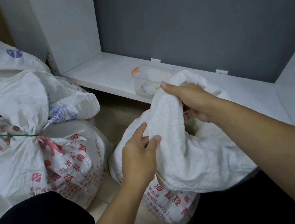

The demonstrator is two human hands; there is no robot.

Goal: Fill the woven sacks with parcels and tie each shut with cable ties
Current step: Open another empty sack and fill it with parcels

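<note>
We see right hand (190, 102) gripping gathered neck of open sack (178, 146), fingers curled round bunched fabric near top. Left hand (140, 152) lower on neck, thumb and fingers loosely spread, touching cloth. Neck's long axis runs near-to-far, top pointing far, toward clear box (149, 80) on shelf (108, 73). At left, tied sack (39, 162), green cable tie (7, 135) pointing left.

Floor (113, 122): woven sacks (180, 155), tied sack (48, 159). White shelf (108, 73): clear plastic box (149, 80).
</note>
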